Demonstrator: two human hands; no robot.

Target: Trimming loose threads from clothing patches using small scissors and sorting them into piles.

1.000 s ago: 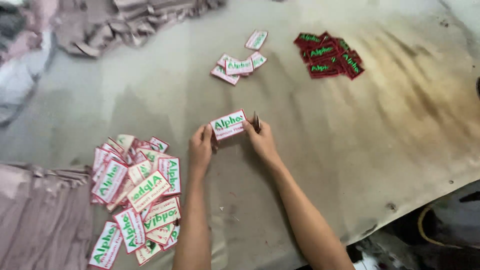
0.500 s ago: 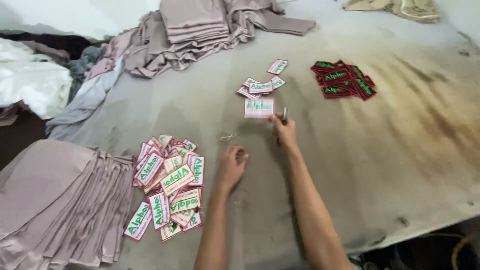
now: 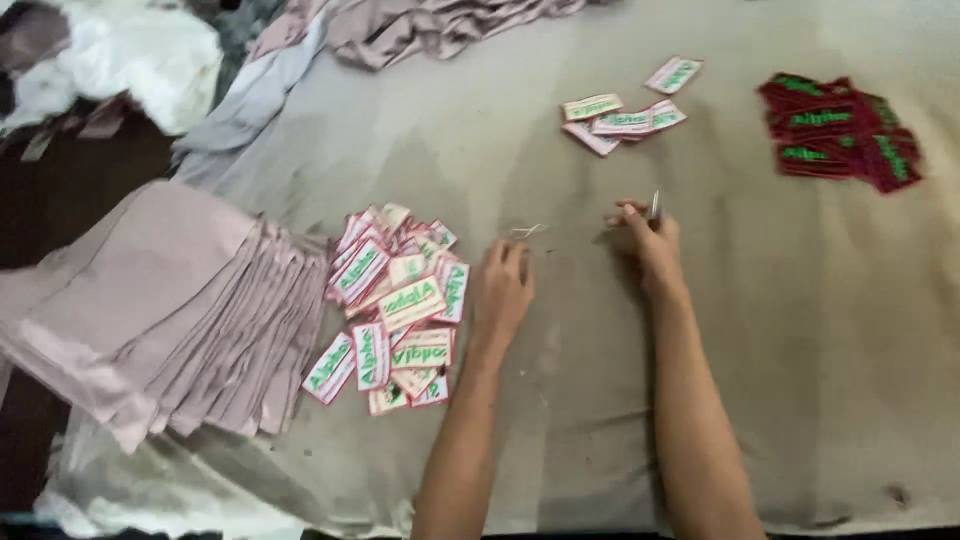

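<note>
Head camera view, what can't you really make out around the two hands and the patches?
- Thin metal tool in the right hand: too small and blurred to identify; the fingers hide its lower part.
- Left hand: seen from the back, so its palm is hidden.
- Pale thread scrap: too thin to tell whether the fingertips touch it.
- Pile of white embroidered patches: lower ones covered.
- Folded mauve fabric stack: cut off by the left edge.

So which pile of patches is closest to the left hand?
The big heap of white patches with green lettering, just beside the left hand. The small white group and the dark red pile lie farther up the table.
</note>
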